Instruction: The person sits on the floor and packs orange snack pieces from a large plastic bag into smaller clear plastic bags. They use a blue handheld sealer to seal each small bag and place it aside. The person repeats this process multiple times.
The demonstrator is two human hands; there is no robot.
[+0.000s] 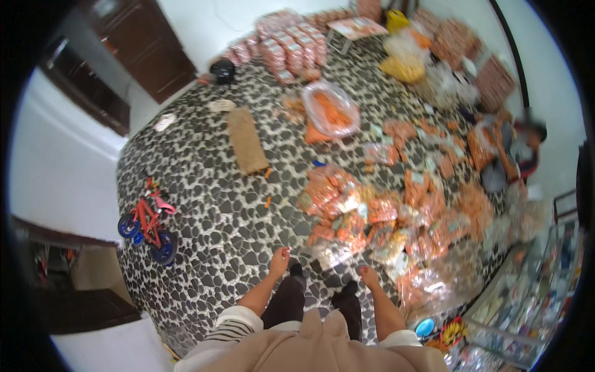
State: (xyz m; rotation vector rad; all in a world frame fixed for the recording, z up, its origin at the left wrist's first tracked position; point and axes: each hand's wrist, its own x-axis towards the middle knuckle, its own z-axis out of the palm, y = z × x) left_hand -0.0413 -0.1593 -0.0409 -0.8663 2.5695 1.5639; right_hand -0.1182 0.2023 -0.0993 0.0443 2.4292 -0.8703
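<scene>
My left hand [280,261] hangs over the patterned floor with its fingers loosely curled, and no object shows in it. On the other side, my right hand [368,275] hangs beside my leg, near the closest plastic packs; its fingers are bent and whether it holds anything small is unclear. Before me lies a spread pile of clear plastic packs with orange contents [383,209]. Beyond the pile, a large basin lined with clear plastic [331,109] holds loose orange pieces. A flattened brown cardboard piece [247,139] lies left of the basin.
A small red bicycle [148,222] lies at the left. Another person [523,151] sits at the right beside an orange-filled bag [481,144]. Stacked packs [293,49] and a low folding table [357,28] stand by the far wall. A glass display case [525,297] is at the near right.
</scene>
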